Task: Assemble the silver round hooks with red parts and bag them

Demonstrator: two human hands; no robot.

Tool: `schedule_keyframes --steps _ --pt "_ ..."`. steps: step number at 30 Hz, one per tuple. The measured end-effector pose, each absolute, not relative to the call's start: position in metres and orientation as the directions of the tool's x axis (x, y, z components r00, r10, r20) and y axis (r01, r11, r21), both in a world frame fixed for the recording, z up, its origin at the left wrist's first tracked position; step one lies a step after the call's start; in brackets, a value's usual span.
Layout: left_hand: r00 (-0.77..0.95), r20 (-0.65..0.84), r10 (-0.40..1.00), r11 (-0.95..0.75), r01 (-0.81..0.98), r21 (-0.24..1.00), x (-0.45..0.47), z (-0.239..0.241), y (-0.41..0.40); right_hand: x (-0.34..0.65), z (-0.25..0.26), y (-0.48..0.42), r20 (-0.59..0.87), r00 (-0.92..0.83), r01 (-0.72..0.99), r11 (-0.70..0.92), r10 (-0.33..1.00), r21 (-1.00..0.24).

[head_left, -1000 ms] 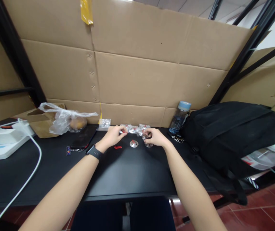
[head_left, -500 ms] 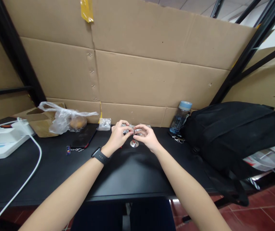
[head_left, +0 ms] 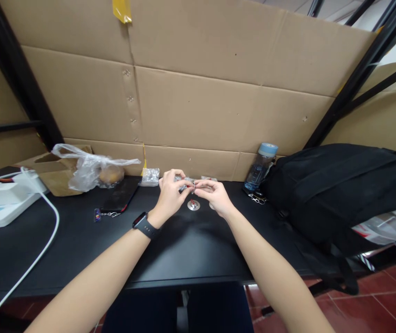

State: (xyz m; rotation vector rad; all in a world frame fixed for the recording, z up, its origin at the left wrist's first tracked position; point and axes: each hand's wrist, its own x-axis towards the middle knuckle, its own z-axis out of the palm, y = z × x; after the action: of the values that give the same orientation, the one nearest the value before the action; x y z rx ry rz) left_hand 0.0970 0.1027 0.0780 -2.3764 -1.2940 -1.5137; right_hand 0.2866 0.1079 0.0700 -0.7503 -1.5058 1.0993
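Note:
My left hand and my right hand meet above the black table, fingertips pinched around a small, thin silvery piece. A bit of red shows at the left fingertips; its kind is too small to make out. Just below the fingers, a round shiny metal disc with a red part at its centre rests on the table. Clear plastic packets lie behind the hands, partly covered by them. A dark watch is on my left wrist.
On the left are a white power strip with cables, a tied plastic bag and a dark phone. A blue-capped bottle and a black backpack stand on the right. Cardboard walls off the back.
My right fingers have closed in more tightly around the small silvery piece, fingertips now nearly touching those of the left hand. The view has tilted slightly.

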Motion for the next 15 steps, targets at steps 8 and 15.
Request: schedule_keyframes --steps 8,15 --pt "0.203 0.774 0.600 -0.665 0.663 0.342 0.0978 0.0754 0.1045 0.2952 0.0689 0.1148 0.417 -0.225 0.098 0.446 0.881 -0.890" --pt "0.262 0.759 0.596 -0.705 0.623 0.339 0.0975 0.0743 0.1055 0.2945 0.0671 0.1149 0.395 -0.247 0.090 0.427 0.885 -0.900"
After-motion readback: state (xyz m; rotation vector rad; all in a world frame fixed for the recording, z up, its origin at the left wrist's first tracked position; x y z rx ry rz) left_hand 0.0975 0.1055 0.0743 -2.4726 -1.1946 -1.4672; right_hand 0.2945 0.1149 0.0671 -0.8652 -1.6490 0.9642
